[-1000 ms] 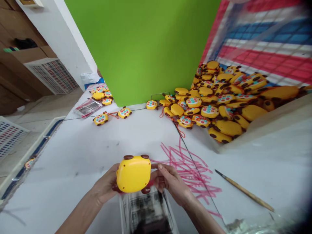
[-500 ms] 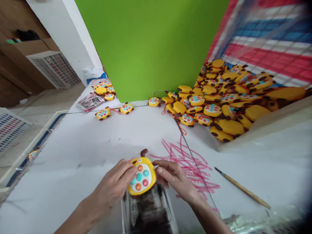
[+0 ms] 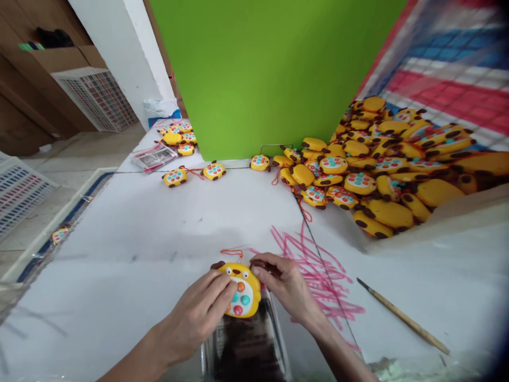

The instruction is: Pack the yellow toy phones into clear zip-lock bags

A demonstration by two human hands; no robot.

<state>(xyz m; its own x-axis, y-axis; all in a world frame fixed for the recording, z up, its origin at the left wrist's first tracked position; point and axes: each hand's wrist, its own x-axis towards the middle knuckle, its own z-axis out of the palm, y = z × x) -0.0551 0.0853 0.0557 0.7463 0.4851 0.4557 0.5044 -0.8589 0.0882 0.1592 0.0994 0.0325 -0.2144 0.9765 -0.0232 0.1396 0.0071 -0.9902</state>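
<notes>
My left hand (image 3: 201, 300) is closed around the left side of a yellow dog-shaped toy (image 3: 254, 286). The toy faces up, with two white eyes, a brown nose and raised orange, teal and red dots on a white belly. An orange string loop (image 3: 234, 253) sticks out above its head. At the toy's upper right, my right hand (image 3: 290, 286) pinches a dark brown ear (image 3: 264, 267) between thumb and fingers. Below the toy lies a dark pad in a clear plastic case (image 3: 250, 345), its upper end partly covered by the toy.
A thin wooden-handled brush (image 3: 403, 315) lies at the right. Beyond it, many similar toys (image 3: 360, 183) are heaped against a mesh side. Two more toys (image 3: 175, 176) sit farther back on the white table (image 3: 131, 223). A green panel (image 3: 270, 79) stands behind; pink scribbles mark the surface.
The toy has been turned so its face now points away from me, and the string loop shows. My right fingers have closed on the brown ear. The view has shifted slightly left.
</notes>
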